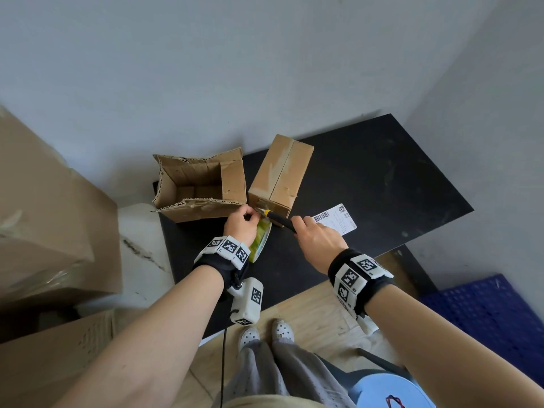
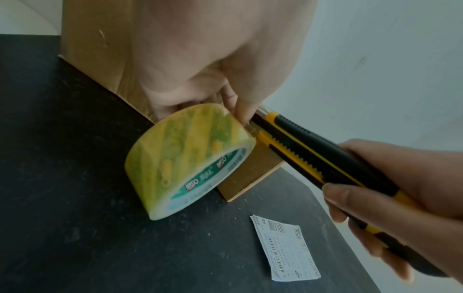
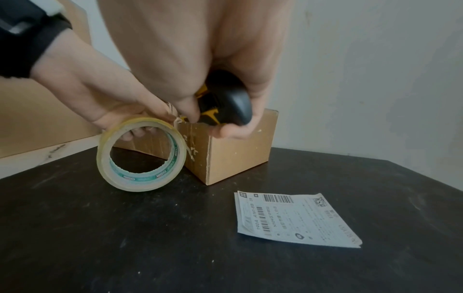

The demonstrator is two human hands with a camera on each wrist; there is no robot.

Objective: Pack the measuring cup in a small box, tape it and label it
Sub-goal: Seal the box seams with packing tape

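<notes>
It looked like a makeshift packing corner: big cardboard cartons (image 1: 53, 219) stacked by bare grey walls (image 1: 235, 69), a shipping label (image 1: 335, 219) on the black bench (image 1: 382, 187)

Head view high, downward; wrist views close; all share label (image 1: 335, 219).

Black tabletop (image 1: 382, 178): open box (image 1: 203, 187) and closed box (image 1: 279, 175) near its far-left corner, label (image 1: 335, 220) beside.
</notes>
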